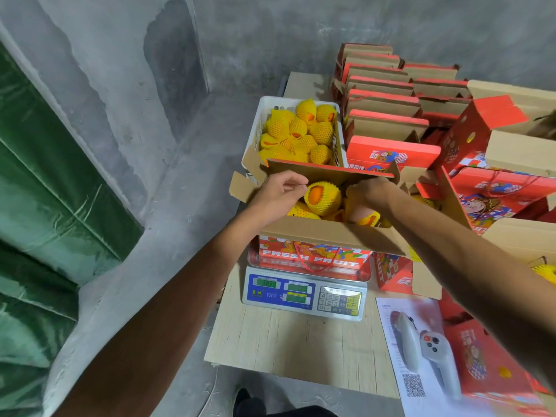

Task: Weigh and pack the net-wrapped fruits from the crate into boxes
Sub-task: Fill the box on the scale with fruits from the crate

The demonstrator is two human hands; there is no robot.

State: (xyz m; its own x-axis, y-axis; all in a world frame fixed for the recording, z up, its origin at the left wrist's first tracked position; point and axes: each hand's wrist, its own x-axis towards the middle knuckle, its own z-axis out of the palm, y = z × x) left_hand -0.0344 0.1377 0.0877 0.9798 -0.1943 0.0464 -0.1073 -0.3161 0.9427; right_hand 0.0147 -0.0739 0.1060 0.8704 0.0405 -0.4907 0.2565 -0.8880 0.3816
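Presently, net-wrapped fruits (323, 200) fill the open box (313, 254) on the scale (304, 293), with more in the white crate (296, 132) just beyond. Left hand (279, 194) pinches the top fruit's net; right hand (365, 191) curls among fruits at the right, its grasp unclear. Advice: settle fruits level, then lift both hands before reading the display; flat boxes (388, 115) stack far right.
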